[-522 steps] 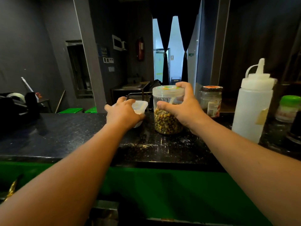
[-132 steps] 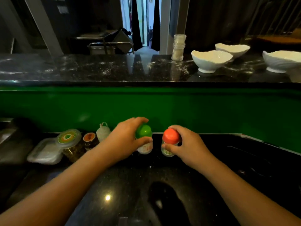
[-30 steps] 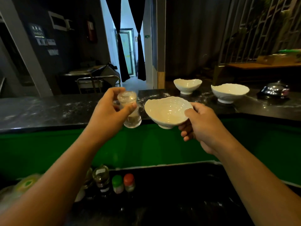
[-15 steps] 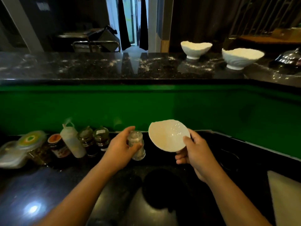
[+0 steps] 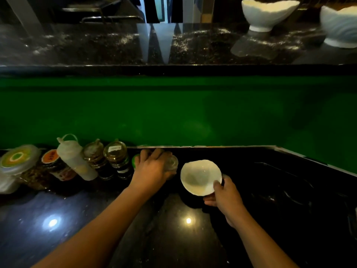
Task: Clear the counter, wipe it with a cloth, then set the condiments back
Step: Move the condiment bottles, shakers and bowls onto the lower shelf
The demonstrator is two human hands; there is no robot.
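My left hand (image 5: 152,168) grips a small clear glass shaker (image 5: 172,165) low over the dark lower worktop (image 5: 173,233), at the right end of a row of condiments. That row holds two brown jars (image 5: 116,159), a white squeeze bottle (image 5: 74,158), an orange-lidded jar (image 5: 51,159) and a clear tub with a colourful lid (image 5: 16,159). A green cap (image 5: 134,160) peeks out behind my left hand. My right hand (image 5: 225,196) holds a white bowl (image 5: 200,177) by its rim, tilted, just right of the shaker. Two more white bowls (image 5: 267,13) stand on the upper black counter (image 5: 96,45).
A green panel (image 5: 193,113) rises between the lower worktop and the upper counter. The second white bowl (image 5: 340,26) sits at the far right of the counter, cut off by the frame. A dark recessed area (image 5: 286,186) lies to the right of my right hand.
Both hands have gone lower and further forward. The shaker has come down beside the condiment row and the bowl has come down close to the worktop.
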